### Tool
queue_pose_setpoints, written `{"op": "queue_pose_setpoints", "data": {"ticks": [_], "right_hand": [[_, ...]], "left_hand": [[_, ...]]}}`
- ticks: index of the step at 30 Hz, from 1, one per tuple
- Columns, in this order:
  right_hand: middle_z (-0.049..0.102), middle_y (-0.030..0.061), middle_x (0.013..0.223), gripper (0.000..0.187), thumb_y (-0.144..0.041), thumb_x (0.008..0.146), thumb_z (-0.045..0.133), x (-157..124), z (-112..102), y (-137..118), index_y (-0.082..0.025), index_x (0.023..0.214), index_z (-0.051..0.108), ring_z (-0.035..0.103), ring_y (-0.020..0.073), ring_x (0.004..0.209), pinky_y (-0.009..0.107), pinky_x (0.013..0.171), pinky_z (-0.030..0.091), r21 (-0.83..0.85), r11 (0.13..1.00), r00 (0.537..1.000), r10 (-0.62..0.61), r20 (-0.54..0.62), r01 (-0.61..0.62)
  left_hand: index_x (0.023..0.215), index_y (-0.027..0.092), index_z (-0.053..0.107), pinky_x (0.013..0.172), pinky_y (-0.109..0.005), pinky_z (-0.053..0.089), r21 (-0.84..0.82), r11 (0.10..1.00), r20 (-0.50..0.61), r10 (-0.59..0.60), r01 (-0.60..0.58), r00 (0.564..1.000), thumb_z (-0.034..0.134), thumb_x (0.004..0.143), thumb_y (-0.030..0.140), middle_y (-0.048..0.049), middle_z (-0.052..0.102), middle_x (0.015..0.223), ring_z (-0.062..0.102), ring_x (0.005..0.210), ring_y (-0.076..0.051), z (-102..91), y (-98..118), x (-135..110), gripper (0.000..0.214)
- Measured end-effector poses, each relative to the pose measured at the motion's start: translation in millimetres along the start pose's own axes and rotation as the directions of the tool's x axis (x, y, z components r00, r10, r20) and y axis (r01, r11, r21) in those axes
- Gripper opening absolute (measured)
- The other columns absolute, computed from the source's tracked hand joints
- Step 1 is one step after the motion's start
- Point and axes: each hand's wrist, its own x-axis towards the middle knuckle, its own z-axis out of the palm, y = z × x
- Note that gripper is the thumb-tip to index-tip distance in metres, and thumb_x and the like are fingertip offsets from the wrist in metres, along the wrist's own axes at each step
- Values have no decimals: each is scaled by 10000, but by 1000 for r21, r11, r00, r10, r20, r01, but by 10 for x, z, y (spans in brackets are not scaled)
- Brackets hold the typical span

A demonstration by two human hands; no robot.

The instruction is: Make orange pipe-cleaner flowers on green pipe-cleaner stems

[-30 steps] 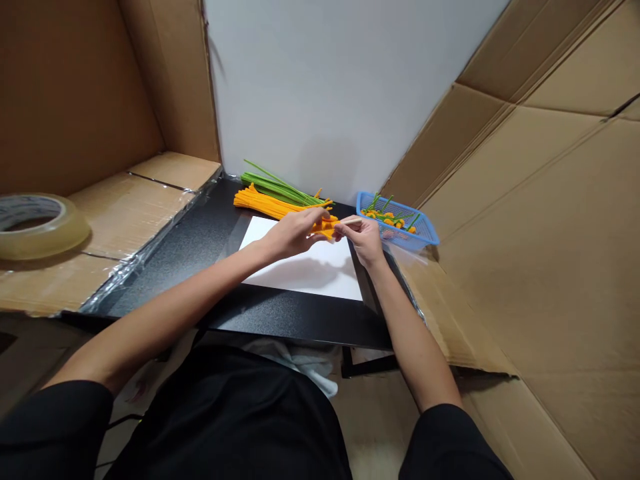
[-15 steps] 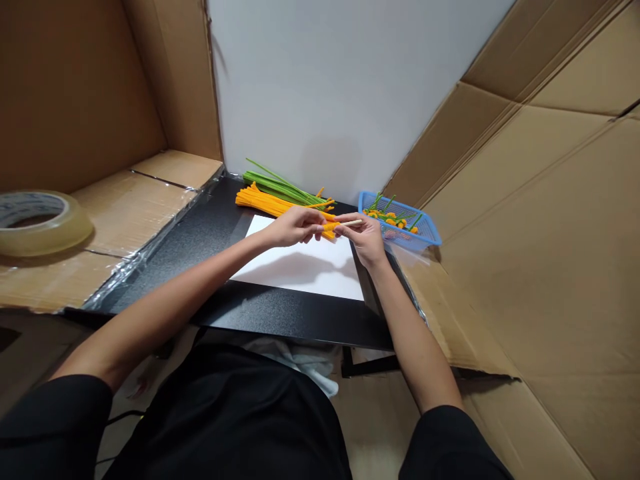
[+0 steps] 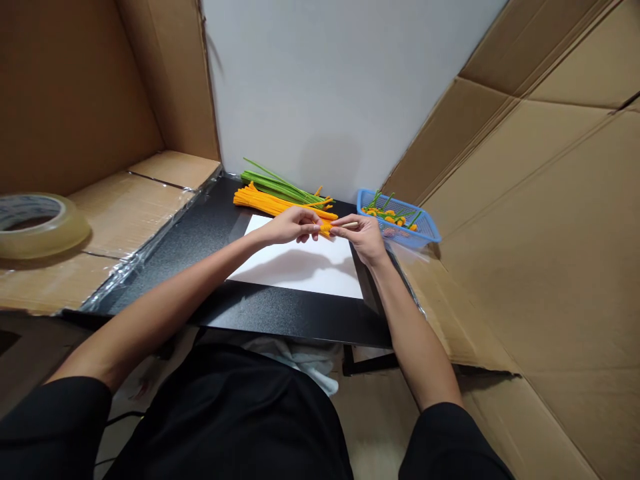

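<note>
Above a white sheet of paper (image 3: 295,270), my two hands meet, closed in pinches. An orange pipe cleaner (image 3: 325,228) lies between the fingertips, apparently coiled round a pale thin stick (image 3: 352,224). My left hand (image 3: 296,225) pinches the pipe cleaner from the left. On the right, my right hand (image 3: 363,236) grips the stick, which mostly hides behind the fingers. Just behind the hands rest a bundle of orange pipe cleaners (image 3: 273,201) and a bundle of green pipe cleaners (image 3: 273,179).
A blue plastic basket (image 3: 429,230) at the right holds several orange and green pipe-cleaner pieces. The black table (image 3: 280,313) is bordered by cardboard panels (image 3: 530,227) and a white wall (image 3: 320,87). A roll of clear tape (image 3: 65,230) lies on cardboard at left.
The stick protrudes less from my right fingers and its angle has shifted. More of the orange coil shows between my hands. Both hands stay in nearly the same place.
</note>
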Motion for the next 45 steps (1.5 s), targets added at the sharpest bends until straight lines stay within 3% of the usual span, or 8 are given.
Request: {"op": "queue_pose_setpoints", "data": {"ticks": [4, 8, 16, 21, 25, 32, 37, 45], "right_hand": [[775, 33, 706, 353, -404, 530, 943, 49, -94, 9, -197, 768, 782, 731, 191, 658, 345, 709, 592, -9, 1000, 993, 3, -114, -4], [757, 20, 663, 378, -414, 508, 947, 104, -226, 49, -195, 765, 778, 704, 166, 622, 317, 682, 572, 24, 1000, 975, 7, -220, -2], [750, 8, 665, 374, -415, 515, 933, 117, -242, 244, -189, 762, 767, 689, 138, 642, 295, 719, 549, -45, 992, 989, 110, -97, -115], [762, 61, 668, 367, -387, 481, 943, 61, -185, 295, -153, 692, 756, 712, 186, 626, 312, 656, 560, -194, 968, 981, 179, 71, -162], [768, 81, 683, 360, -421, 510, 920, 14, -34, 374, -152, 682, 752, 723, 214, 625, 307, 594, 555, -261, 957, 976, 171, 138, -130], [783, 43, 738, 132, -311, 619, 831, -19, 149, 449, -203, 669, 775, 709, 206, 691, 322, 696, 536, -330, 943, 990, 9, 142, 38], [788, 38, 749, 43, -268, 682, 773, -68, 200, 396, -229, 692, 787, 726, 228, 722, 337, 718, 532, -378, 916, 985, -87, 150, 138], [779, 30, 739, 60, -278, 715, 758, -130, 263, 396, -224, 694, 774, 712, 217, 692, 327, 672, 540, -437, 872, 969, -142, 203, 219]], "left_hand": [[1090, 122, 621, 726, -284, 520, 328, 941, -165, 148, -87, 975, 603, 942, 421, -122, 727, 989, 684, 838, -173, -93, -7, -27, 334], [1136, 144, 624, 810, -300, 496, 710, 699, -173, 295, -89, 940, 756, 839, 359, -107, 726, 1055, 672, 954, -211, -251, -105, -67, 390], [864, 145, 717, 669, -264, 418, 885, 462, -74, 276, -65, 958, 559, 959, 302, -99, 717, 843, 652, 804, -201, -246, -248, -85, 242], [876, 148, 733, 660, -248, 427, 866, 490, -33, 255, -100, 966, 569, 927, 245, -102, 737, 869, 663, 794, -190, -277, -354, -102, 198], [899, 155, 761, 694, -242, 456, 758, 646, -108, 263, -93, 959, 575, 896, 226, -93, 768, 869, 671, 751, -167, -363, -458, -251, 199], [877, 134, 790, 592, -229, 456, 256, 954, -235, -95, 156, 967, 733, 770, 427, -74, 764, 751, 651, 638, -153, -380, -457, -692, 318], [815, 119, 777, 572, -232, 467, 60, 973, -324, -190, 221, 927, 779, 715, 405, -68, 733, 665, 627, 571, -139, -314, -436, -736, 303], [802, 141, 793, 553, -208, 444, 228, 945, -330, -151, 234, 932, 746, 749, 328, -57, 759, 709, 635, 601, -132, -275, -419, -756, 201]]}}
